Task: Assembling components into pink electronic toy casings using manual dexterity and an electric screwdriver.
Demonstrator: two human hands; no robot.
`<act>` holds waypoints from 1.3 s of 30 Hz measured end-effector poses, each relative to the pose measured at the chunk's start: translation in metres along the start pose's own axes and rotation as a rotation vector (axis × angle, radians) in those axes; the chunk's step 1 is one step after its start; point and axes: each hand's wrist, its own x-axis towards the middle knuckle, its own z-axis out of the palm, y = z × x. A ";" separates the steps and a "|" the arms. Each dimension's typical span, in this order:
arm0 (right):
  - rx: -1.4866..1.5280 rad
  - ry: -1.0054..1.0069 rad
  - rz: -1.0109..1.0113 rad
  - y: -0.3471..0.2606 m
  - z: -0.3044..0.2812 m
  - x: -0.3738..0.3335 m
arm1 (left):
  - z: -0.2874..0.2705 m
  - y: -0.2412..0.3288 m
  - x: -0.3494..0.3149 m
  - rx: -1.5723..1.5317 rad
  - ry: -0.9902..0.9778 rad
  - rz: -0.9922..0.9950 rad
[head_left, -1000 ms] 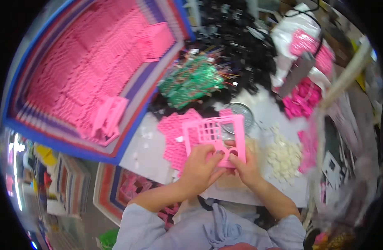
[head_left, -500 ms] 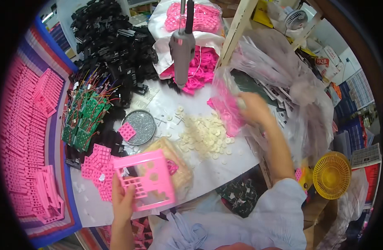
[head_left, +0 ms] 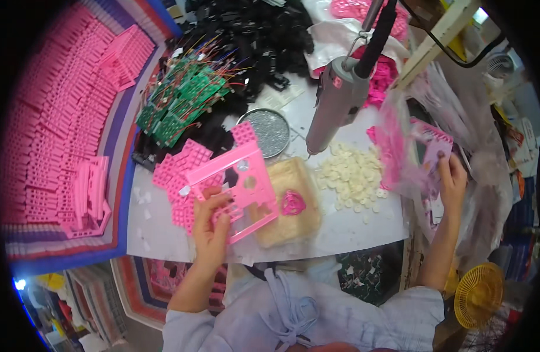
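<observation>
My left hand [head_left: 210, 229] is closed around the near left side of a pink plastic housing [head_left: 259, 190] with round and square cutouts. The housing is held tilted above the table, beside a yellowish plastic-wrapped block [head_left: 296, 226] that carries a small dark-pink ring-shaped piece [head_left: 293, 203]. Far to the right, my right hand [head_left: 452, 179] pinches the edge of a flat panel with pink edges [head_left: 435, 151], partly covered by clear plastic film. Several pink button grids [head_left: 191, 157] lie left of the housing. One grid [head_left: 243, 134] rests on the rim of a round tin of screws [head_left: 286, 132].
An electric screwdriver [head_left: 338, 97] hangs over the table, near a heap of cream discs [head_left: 352, 176]. Wired green circuit boards [head_left: 191, 97] and black parts [head_left: 246, 41] pile up behind. Stacked pink housings [head_left: 64, 123] fill a striped bin at left. A yellow basket [head_left: 480, 295] stands lower right.
My right hand has moved right, from beside the plastic bag to the pink-edged panel. The view has turned, so the table scene sits further right. My left hand still holds the housing.
</observation>
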 end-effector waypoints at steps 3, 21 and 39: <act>0.708 -0.377 0.093 -0.038 0.075 -0.064 | 0.023 0.011 -0.010 -0.258 -0.098 -0.067; 0.961 -0.690 0.066 -0.133 0.248 -0.137 | 0.029 -0.012 -0.021 0.362 0.206 0.177; 0.816 -0.625 -0.193 -0.138 0.247 -0.131 | 0.042 -0.015 -0.013 0.064 0.084 -0.128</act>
